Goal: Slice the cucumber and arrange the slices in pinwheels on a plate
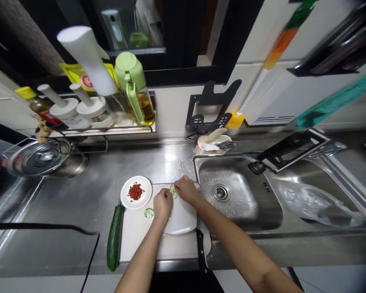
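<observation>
My left hand [162, 204] and my right hand [186, 190] meet over the far edge of a white plate [183, 219], fingers pinched on thin green cucumber slices [173, 190]. The plate rests on a white cutting board [137, 240]. One more cucumber slice [149, 213] lies on the board beside my left hand. A whole cucumber [114, 237] lies along the board's left edge. A small white dish with chopped red chili [136, 192] stands at the board's far left corner.
A steel sink [234, 195] lies right of the board, with a black tap [280, 156] over it. A lidded pot [39, 156] stands at the far left. Oil bottles and shakers [110, 101] fill a rack at the back. A black cable [64, 230] crosses the counter.
</observation>
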`<state>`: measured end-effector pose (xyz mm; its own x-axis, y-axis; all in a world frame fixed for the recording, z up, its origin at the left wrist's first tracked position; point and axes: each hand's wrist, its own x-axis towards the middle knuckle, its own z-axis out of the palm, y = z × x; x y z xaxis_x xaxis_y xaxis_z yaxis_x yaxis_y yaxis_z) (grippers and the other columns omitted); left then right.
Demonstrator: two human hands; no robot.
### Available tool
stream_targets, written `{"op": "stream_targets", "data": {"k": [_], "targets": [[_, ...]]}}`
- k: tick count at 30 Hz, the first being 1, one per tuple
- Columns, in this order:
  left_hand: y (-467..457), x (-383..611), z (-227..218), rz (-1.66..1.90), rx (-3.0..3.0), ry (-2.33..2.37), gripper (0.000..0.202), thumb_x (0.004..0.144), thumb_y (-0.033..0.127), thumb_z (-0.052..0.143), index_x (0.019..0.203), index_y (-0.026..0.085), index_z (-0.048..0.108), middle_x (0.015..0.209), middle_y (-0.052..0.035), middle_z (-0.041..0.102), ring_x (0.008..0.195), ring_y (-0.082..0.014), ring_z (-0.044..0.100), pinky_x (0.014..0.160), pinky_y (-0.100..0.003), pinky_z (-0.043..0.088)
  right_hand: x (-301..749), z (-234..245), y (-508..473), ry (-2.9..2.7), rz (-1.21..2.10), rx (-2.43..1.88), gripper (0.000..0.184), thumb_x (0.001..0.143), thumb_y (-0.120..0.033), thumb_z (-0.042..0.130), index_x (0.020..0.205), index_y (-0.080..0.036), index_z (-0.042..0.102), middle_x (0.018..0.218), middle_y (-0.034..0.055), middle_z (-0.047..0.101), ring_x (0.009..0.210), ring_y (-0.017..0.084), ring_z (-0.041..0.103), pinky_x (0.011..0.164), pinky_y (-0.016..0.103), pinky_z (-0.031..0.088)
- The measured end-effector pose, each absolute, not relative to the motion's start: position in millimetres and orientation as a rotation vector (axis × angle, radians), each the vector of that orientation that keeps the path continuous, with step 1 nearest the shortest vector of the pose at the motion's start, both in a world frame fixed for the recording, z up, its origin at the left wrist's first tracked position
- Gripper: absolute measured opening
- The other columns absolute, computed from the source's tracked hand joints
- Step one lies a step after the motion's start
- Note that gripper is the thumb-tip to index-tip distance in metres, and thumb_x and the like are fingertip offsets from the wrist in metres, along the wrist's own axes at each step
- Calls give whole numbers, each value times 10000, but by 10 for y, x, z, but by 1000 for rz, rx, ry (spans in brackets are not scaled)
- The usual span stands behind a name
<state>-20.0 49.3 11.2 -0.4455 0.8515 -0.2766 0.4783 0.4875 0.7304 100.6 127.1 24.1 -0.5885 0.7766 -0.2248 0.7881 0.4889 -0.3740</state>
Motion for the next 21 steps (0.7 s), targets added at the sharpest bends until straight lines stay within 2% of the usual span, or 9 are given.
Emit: {"op": "stream_targets", "data": {"k": [11,16,21], "targets": [[491,-188,8,774,1244,2134,154,759,193,476,816,185,618,715,-30,610,678,-154,544,674,-246,380,987,243,1230,2697,-624,1412,200,898,-207,433,866,-197,630,931,82,643,979,229,428,718,317,293],[504,-202,-23,779,1313,2198,205,729,196,523,910,155,607,847,-74,601,785,-184,553,757,-284,405,988,244,1217,2686,-598,1436,201,911,-233,428,884,-198,624,969,88,619,995,234,416,730,319,297],[496,-210,-34,718,1367,2181,143,762,190,477,781,174,618,784,-64,589,755,-179,553,752,-285,399,990,232,1202,2682,-583,1438,235,923,-252,407,893,-194,633,958,98,616,998,238,403,747,330,306]]}}
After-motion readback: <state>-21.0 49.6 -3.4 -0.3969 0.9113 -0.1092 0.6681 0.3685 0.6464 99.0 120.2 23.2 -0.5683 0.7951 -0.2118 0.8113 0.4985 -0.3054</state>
